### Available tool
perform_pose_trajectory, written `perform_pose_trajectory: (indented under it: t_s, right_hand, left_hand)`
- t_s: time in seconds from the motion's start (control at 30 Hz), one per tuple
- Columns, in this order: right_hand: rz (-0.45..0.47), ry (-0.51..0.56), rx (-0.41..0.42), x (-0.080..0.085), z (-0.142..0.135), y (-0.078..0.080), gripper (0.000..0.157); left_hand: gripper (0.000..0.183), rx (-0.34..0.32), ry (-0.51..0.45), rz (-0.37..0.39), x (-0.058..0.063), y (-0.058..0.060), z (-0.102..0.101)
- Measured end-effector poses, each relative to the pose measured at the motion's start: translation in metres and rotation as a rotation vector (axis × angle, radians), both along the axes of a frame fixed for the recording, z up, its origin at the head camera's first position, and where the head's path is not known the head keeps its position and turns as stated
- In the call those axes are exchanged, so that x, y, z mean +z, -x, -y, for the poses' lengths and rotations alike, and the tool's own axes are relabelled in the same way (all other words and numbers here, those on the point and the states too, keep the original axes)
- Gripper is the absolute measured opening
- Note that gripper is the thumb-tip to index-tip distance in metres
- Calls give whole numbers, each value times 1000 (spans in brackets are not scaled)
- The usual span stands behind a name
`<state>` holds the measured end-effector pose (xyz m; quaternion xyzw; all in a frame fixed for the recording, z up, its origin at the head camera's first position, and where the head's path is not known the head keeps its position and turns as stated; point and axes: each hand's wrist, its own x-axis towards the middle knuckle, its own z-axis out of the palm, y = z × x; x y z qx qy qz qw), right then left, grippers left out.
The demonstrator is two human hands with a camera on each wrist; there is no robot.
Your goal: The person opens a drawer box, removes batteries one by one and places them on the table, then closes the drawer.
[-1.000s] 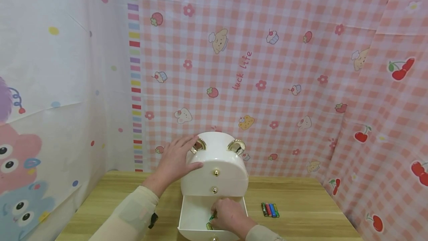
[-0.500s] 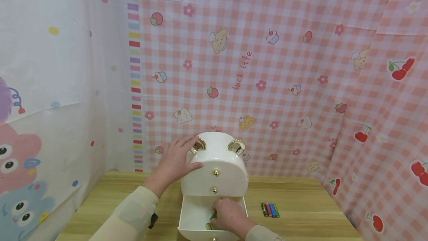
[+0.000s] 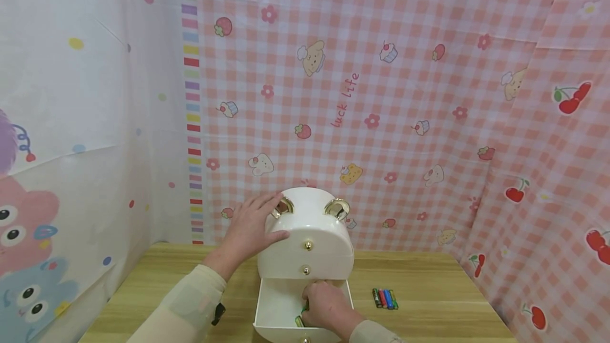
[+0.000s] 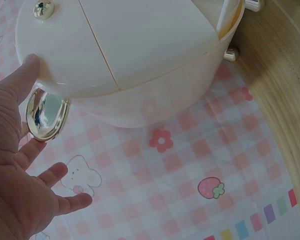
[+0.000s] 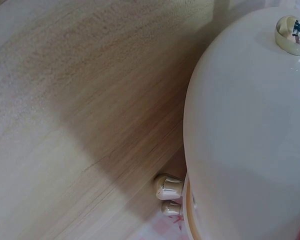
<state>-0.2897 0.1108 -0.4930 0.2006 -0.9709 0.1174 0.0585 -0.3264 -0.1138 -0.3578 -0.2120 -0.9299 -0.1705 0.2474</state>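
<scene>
Green cylinder pieces (image 3: pixel 299 322): in the pulled-out drawer (image 3: pixel 278 300), left of the right hand (image 3: pixel 329 306). Glossy, shiny green with a yellowish tint; mostly covered by the hand, so count and full shape unclear. Right fingers curl down into the drawer at the green; tips hidden, can't tell if they pinch it. Right wrist view no help: mainly the drawer's curved white face, a gold knob (image 5: pixel 292 35) and gold feet (image 5: pixel 169 187).

Drawer belongs to a white cabinet (image 3: pixel 329 258), glossy, rounded top, two gold ears (image 3: pixel 337 208), gold knobs down the front. Drawer's lower front and its knob are cut off by the head view's bottom edge.

Left hand (image 3: pixel 250 229) at the cabinet's left ear, fingers spread, not clenched; thumb on the front panel, some fingertips behind the ear and out of sight.

Right of the cabinet on the wood-look worktop (image 3: pixel 419 279): row of small coloured cylinders (image 3: pixel 388 299), dark, red, blue, green-yellow, side by side. Labels too small to read.

Small black item (image 3: pixel 218 314) by the left sleeve (image 3: pixel 190 290), partly hidden, can't identify. Pink gingham cloth (image 3: pixel 362 68) behind.
</scene>
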Motion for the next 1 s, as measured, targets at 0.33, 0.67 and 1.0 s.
perform_pose_trajectory:
  t_s: [0.33,0.67,1.0]
  right_hand:
    - [3,31,-10,1,-2,-1,20]
    - [6,115,22,-1,-5,0,22]
    - [158,311,97,5,-6,-3,21]
  left_hand:
    - [92,6,6,-4,1,-1,0]
    - [93,1,7,2,1,1,0]
    - [93,-6,8,-3,2,0,0]
